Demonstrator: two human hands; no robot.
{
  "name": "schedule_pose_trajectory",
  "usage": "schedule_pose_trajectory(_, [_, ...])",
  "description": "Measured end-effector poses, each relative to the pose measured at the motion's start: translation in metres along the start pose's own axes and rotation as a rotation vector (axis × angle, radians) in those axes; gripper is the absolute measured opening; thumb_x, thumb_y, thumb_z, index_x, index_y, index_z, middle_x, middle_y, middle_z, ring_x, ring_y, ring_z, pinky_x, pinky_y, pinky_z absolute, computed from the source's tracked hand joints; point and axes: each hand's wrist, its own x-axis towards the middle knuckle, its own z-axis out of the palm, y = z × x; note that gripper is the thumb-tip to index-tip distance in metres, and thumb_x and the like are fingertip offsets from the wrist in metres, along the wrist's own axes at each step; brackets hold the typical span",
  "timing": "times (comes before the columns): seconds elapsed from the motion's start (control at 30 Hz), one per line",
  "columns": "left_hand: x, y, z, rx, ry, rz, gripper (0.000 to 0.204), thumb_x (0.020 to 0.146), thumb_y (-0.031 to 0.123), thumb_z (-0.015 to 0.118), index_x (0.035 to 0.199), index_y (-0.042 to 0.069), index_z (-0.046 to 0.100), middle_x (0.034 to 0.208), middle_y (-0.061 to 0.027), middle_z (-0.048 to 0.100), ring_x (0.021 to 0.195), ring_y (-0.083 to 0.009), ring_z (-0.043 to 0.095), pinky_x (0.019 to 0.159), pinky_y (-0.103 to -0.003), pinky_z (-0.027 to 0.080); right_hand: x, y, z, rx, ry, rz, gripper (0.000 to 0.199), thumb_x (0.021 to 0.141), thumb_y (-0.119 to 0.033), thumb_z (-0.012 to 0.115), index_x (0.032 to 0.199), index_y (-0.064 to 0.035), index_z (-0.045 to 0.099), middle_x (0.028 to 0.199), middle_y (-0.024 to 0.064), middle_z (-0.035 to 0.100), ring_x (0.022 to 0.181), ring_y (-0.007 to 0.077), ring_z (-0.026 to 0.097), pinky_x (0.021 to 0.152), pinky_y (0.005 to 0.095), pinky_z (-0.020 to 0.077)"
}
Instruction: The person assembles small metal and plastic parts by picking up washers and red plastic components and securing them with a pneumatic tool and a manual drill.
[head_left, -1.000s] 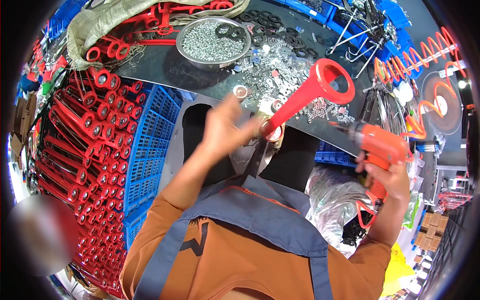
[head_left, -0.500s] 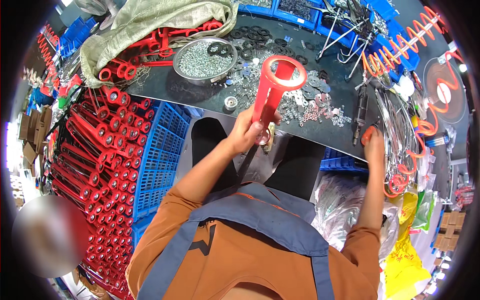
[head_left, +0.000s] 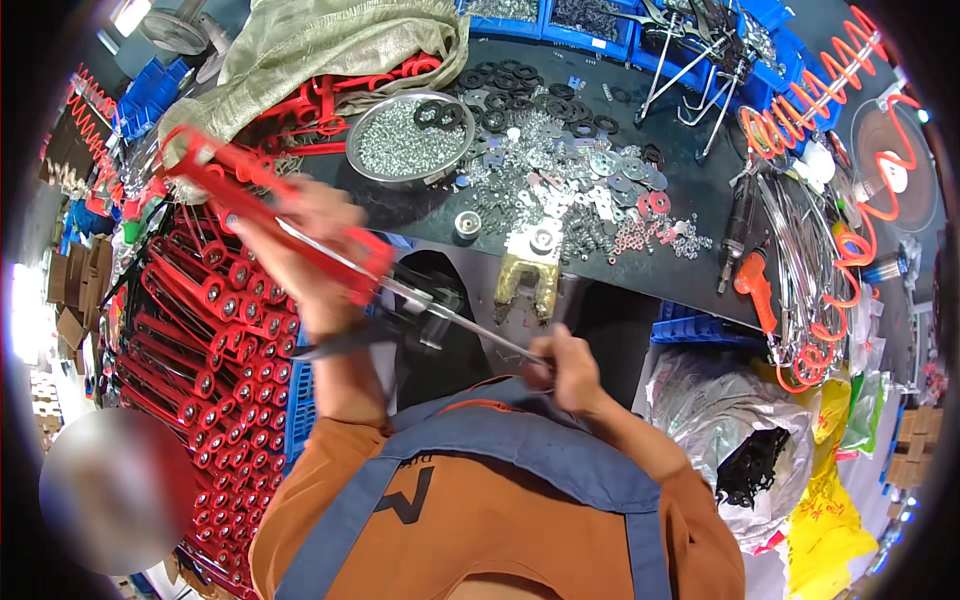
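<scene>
Two bare hands work one red caulking-gun frame [head_left: 270, 225] above a dark workbench [head_left: 700, 270]. Left hand [head_left: 300, 265], fingers closed, grips the frame, which slants up toward the left. Right hand [head_left: 570, 365], fingers curled shut, pinches the end of the frame's steel rod [head_left: 450, 312] close to the chest. Left of the person, a stack of red frames [head_left: 190, 340] fills blue crates. Lower right, a yellow bag [head_left: 830, 500] sits beside a clear plastic bag [head_left: 720, 430].
</scene>
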Motion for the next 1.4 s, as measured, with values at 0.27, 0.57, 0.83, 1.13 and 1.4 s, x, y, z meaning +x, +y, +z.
schedule_pose_trajectory(0.27, [-0.034, -0.059, 0.013, 0.514, -0.264, -0.064, 0.096, 0.065, 0.092, 0.031, 0.092, 0.002, 0.055, 0.072, -0.0134, 0.059, 0.059, -0.0241, 0.058, 0.058, -0.039, 0.050, 0.068, -0.031, -0.035, -0.927, 0.458, -0.639, 0.022, 0.081, -0.011, 0.065, 0.099, 0.0016, 0.062, 0.089, 0.0102, 0.056, 0.081, 0.0187, 0.055, 0.070, 0.0297, 0.0452])
schedule_pose_trajectory(0.57, [-0.045, -0.157, -0.060, 1.018, -0.522, 0.139, 0.055, 0.096, 0.046, 0.039, 0.103, -0.006, 0.057, 0.083, -0.0107, 0.063, 0.068, -0.0182, 0.064, 0.059, -0.029, 0.051, 0.115, -0.020, -0.069, -1.217, 0.503, -0.436, 0.032, 0.060, -0.011, 0.073, 0.091, -0.0055, 0.067, 0.096, 0.0129, 0.053, 0.092, 0.0336, 0.050, 0.082, 0.0412, 0.0452])
schedule_pose_trajectory(0.83, [-0.039, -0.165, -0.072, 1.010, -0.464, 0.088, 0.057, 0.097, 0.045, 0.039, 0.118, -0.006, 0.049, 0.088, -0.0136, 0.065, 0.069, -0.0178, 0.064, 0.062, -0.030, 0.052, 0.057, -0.104, -0.032, -0.634, 0.558, -1.025, 0.026, 0.072, 0.004, 0.066, 0.098, 0.0039, 0.066, 0.100, 0.0146, 0.063, 0.082, 0.0264, 0.062, 0.071, 0.0323, 0.0515])
schedule_pose_trajectory(1.13, [-0.039, -0.168, -0.066, 1.075, -0.419, 0.135, 0.067, 0.095, 0.055, 0.036, 0.111, -0.008, 0.052, 0.079, -0.0109, 0.064, 0.065, -0.0152, 0.062, 0.056, -0.028, 0.049, 0.069, -0.153, -0.019, -1.182, 0.295, -1.368, 0.031, 0.062, 0.000, 0.073, 0.093, -0.0010, 0.069, 0.098, 0.0098, 0.064, 0.085, 0.0278, 0.060, 0.069, 0.0346, 0.0503])
schedule_pose_trajectory(1.4, [-0.039, -0.168, -0.050, 1.040, -0.393, 0.140, 0.057, 0.095, 0.048, 0.045, 0.104, -0.007, 0.056, 0.077, -0.0104, 0.065, 0.067, -0.0148, 0.062, 0.058, -0.027, 0.049, 0.063, -0.160, -0.017, -1.290, 0.273, -1.405, 0.031, 0.061, -0.009, 0.067, 0.091, -0.0019, 0.067, 0.095, 0.0092, 0.062, 0.085, 0.0270, 0.060, 0.070, 0.0344, 0.0521])
